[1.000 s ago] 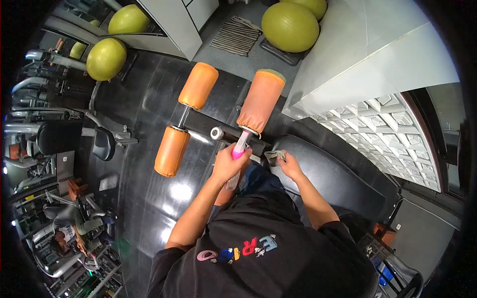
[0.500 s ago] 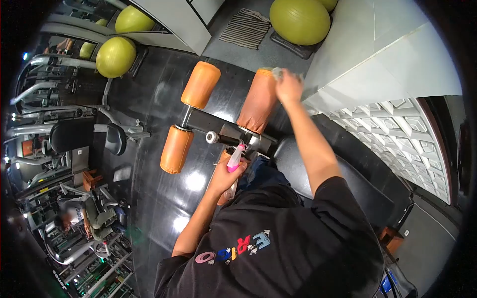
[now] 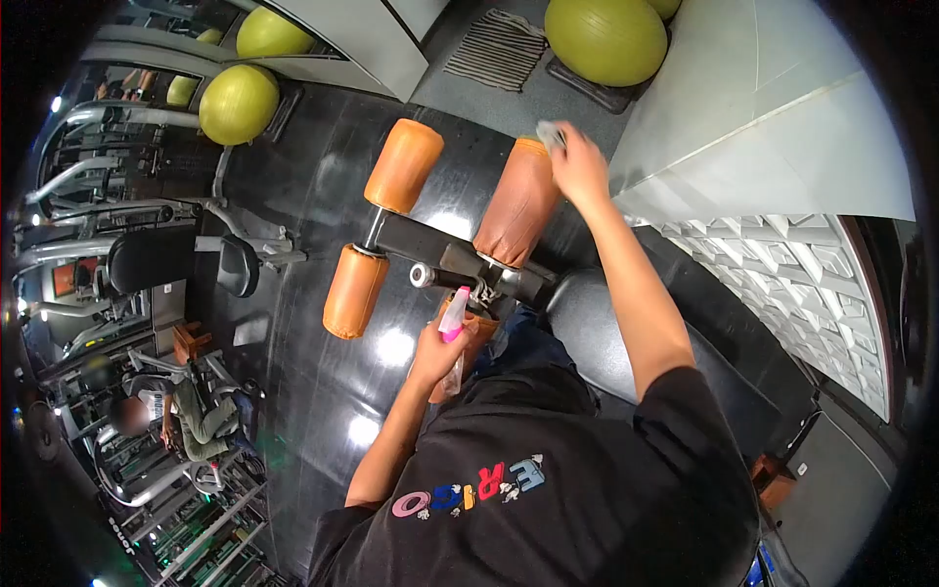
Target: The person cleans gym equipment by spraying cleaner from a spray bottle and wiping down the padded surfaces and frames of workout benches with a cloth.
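My left hand [image 3: 437,354] is closed around a clear spray bottle [image 3: 453,315] with a pink and white top, low in front of my body. A grey cloth [image 3: 552,136] is gripped in my right hand [image 3: 580,168], at the far end of a large orange-brown roller pad [image 3: 517,205]. Two more orange pads, one upper [image 3: 403,166] and one lower [image 3: 355,292], sit on a black metal arm [image 3: 423,240] of the machine. Another pad is partly hidden behind the bottle and my left hand.
A black padded bench [image 3: 597,328] lies right of the machine. Green exercise balls [image 3: 238,105] stand by the walls, and a striped mat [image 3: 496,49] lies at the top. At the lower left, a person [image 3: 201,416] sits among gym machines.
My right hand has gone from beside the bench up to the far end of the large pad with the cloth. My left hand and the bottle have moved slightly down and back.
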`<state>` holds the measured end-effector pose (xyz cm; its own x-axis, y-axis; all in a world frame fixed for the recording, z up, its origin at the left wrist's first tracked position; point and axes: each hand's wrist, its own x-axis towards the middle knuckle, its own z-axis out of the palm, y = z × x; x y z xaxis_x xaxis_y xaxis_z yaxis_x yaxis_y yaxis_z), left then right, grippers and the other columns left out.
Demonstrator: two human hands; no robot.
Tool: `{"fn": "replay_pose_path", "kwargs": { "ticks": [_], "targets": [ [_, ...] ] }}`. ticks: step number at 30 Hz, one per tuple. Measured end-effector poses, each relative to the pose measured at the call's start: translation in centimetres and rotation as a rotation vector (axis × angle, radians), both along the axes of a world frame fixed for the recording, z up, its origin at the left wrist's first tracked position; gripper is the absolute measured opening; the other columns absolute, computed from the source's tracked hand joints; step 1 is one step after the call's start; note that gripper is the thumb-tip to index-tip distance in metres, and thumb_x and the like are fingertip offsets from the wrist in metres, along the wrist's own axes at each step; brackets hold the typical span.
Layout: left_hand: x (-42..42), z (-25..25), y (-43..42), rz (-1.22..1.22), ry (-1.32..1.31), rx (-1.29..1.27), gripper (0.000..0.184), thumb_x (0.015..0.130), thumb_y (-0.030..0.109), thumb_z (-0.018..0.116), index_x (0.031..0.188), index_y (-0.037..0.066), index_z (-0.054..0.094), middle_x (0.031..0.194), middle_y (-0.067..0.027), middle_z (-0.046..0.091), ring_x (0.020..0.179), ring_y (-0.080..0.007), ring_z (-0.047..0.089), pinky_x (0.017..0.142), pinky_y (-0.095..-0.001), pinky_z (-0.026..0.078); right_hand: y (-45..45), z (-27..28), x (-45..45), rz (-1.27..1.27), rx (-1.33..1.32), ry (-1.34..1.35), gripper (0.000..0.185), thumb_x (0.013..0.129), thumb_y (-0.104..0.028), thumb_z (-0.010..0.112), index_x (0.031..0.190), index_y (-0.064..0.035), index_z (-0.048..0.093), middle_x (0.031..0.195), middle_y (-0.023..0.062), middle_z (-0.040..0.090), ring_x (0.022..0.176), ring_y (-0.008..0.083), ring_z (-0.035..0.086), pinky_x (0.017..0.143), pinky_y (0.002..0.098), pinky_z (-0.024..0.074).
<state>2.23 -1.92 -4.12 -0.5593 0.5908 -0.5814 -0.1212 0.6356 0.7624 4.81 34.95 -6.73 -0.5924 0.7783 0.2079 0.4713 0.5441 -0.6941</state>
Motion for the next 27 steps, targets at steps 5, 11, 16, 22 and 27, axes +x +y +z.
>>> {"fn": "replay_pose_path", "kwargs": {
  "ticks": [5, 11, 16, 22, 27],
  "targets": [
    [0.3, 1.3, 1.5, -0.001, -0.010, 0.043, 0.028, 0.088, 0.018, 0.069, 0.109, 0.000, 0.064, 0.082, -0.0031, 0.065, 0.068, -0.0100, 0.062, 0.062, -0.0267, 0.051, 0.0, -4.5, -6.0, 0.323, 0.099, -0.565, 0.023, 0.089, -0.017, 0.054, 0.108, -0.0137, 0.066, 0.103, 0.0141, 0.068, 0.095, 0.0327, 0.068, 0.081, 0.0469, 0.0531],
    [0.4, 1.4, -0.3, 0.059, -0.016, 0.065, 0.029, 0.089, 0.018, 0.068, 0.110, 0.000, 0.062, 0.083, -0.0038, 0.065, 0.068, -0.0101, 0.062, 0.063, -0.0270, 0.051, -6.6, -6.1, 3.6, 0.193, 0.072, -0.141, 0.037, 0.081, -0.009, 0.061, 0.117, -0.0135, 0.058, 0.123, 0.0128, 0.059, 0.111, 0.0354, 0.058, 0.091, 0.0455, 0.0482],
    [0.6, 0.0, -2.8, 0.044, 0.085, -0.019, 0.044, 0.084, 0.035, 0.070, 0.114, 0.003, 0.063, 0.086, -0.0088, 0.070, 0.075, -0.0163, 0.067, 0.071, -0.0324, 0.051, -4.3, -14.4, 12.5, 0.007, -0.434, -0.230, 0.038, 0.090, -0.015, 0.056, 0.127, -0.0064, 0.053, 0.121, 0.0250, 0.060, 0.114, 0.0424, 0.056, 0.096, 0.0447, 0.0454],
    [0.9, 0.2, -1.8, -0.006, 0.030, -0.052, 0.046, 0.084, 0.037, 0.071, 0.115, 0.004, 0.062, 0.089, -0.0099, 0.070, 0.078, -0.0166, 0.066, 0.072, -0.0324, 0.051, 0.4, -8.9, 4.7, -0.270, -0.388, 0.243, 0.040, 0.096, -0.023, 0.052, 0.126, 0.0028, 0.053, 0.122, 0.0253, 0.061, 0.116, 0.0384, 0.058, 0.097, 0.0411, 0.0441],
    [0.9, 3.1, 1.9, -0.080, 0.007, 0.015, 0.042, 0.084, 0.036, 0.071, 0.107, 0.002, 0.064, 0.087, -0.0117, 0.069, 0.078, -0.0213, 0.066, 0.073, -0.0341, 0.050, -10.8, -7.1, 2.1, 0.227, -0.235, -0.239, 0.037, 0.083, -0.010, 0.055, 0.119, -0.0026, 0.058, 0.107, 0.0255, 0.062, 0.103, 0.0431, 0.060, 0.090, 0.0487, 0.0473]
  ]
}}
